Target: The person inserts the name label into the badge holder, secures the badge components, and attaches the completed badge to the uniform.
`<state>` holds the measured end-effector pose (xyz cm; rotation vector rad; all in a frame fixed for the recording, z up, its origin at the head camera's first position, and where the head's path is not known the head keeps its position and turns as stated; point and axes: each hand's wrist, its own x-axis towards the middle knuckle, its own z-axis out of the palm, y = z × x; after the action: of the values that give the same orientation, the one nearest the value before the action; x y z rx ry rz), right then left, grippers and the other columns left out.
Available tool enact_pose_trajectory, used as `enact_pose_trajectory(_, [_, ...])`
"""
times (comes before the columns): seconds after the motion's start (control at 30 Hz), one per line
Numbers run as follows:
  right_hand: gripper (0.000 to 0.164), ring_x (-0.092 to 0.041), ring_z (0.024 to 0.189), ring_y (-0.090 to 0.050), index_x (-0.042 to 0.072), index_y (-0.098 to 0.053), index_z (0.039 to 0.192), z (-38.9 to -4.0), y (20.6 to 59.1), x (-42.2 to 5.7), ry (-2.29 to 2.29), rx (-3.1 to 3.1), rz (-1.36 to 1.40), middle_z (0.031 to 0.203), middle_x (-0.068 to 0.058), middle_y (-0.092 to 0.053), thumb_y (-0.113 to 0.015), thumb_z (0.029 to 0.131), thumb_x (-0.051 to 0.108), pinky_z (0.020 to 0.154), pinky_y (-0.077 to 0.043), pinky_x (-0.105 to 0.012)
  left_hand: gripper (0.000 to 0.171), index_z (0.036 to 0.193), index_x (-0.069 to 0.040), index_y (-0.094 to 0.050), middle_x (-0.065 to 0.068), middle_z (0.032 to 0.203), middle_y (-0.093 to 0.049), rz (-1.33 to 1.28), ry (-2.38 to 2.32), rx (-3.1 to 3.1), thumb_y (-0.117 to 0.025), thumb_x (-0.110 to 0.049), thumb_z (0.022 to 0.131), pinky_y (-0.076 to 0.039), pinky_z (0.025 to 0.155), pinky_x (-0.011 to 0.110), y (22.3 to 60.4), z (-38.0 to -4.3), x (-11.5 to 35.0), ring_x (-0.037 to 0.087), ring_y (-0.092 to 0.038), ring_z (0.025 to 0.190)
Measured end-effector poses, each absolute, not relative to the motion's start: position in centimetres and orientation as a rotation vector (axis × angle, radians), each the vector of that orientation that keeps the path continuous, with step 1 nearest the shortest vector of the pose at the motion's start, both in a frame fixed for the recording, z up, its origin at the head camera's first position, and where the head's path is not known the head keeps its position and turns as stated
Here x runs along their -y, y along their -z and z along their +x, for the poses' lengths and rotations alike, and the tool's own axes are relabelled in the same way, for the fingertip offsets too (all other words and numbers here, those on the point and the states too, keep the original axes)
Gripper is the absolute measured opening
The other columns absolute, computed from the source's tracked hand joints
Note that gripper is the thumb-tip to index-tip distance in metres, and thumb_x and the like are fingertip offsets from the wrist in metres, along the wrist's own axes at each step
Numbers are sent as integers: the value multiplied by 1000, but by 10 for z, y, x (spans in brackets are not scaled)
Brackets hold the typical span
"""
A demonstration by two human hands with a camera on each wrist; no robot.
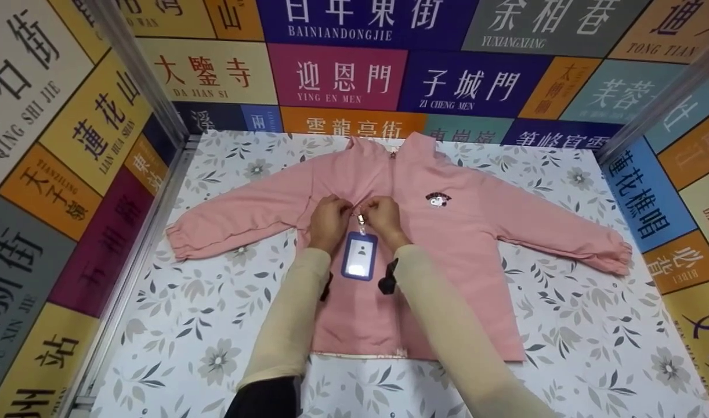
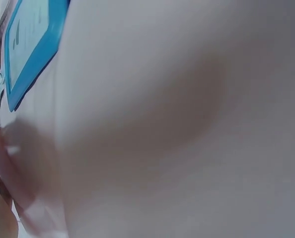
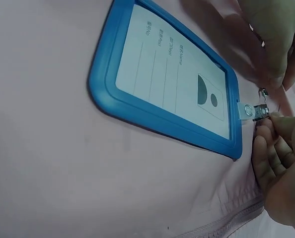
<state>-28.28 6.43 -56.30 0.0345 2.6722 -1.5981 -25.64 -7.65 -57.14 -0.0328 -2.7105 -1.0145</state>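
A pink zip jacket [image 1: 453, 244] lies spread with both sleeves out. On its chest, left of the front zip, rests a blue-framed badge holder [image 1: 359, 256] with a white card and a metal clip [image 3: 261, 111] at its top. My right hand [image 1: 382, 216] pinches the clip between thumb and finger. My left hand [image 1: 329, 219], just left of it, pinches a raised fold of the jacket; in the right wrist view its fingers [image 3: 276, 74] press together on the cloth. A small metal piece [image 3: 264, 92] sits between the hands. The left wrist view shows the badge holder [image 2: 31, 44] only in part.
Beneath the jacket is a white tabletop with grey leaf patterns [image 1: 215, 348]. Panels printed with coloured signs [image 1: 337, 75] stand at the back and sides. A small round emblem [image 1: 438, 200] is on the jacket's right chest. Dark wrist gear [image 1: 387, 278] hangs near the right sleeve.
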Motion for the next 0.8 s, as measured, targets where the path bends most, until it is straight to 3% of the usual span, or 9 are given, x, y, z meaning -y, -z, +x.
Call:
enact_pose_trajectory(0.47, [15, -20, 73, -60, -7, -71, 86, -282, 557, -62, 1418, -2798, -70, 85, -21, -71, -57, 83, -7, 66, -44, -21, 15, 102, -13, -78, 5, 96, -70, -114, 1005, 2723, -65, -11, 94, -53, 87, 35, 578, -256, 80, 22, -65, 95])
enact_pose_trajectory(0.8, [8, -25, 77, -61, -8, -68, 84, -282, 558, -63, 1369, -2815, -93, 84, -19, -70, -63, 85, -1, 72, -47, -28, 17, 103, -13, -78, 6, 98, -70, -147, 1043, 2702, -66, -7, 92, -53, 89, 36, 581, -253, 82, 23, -65, 96])
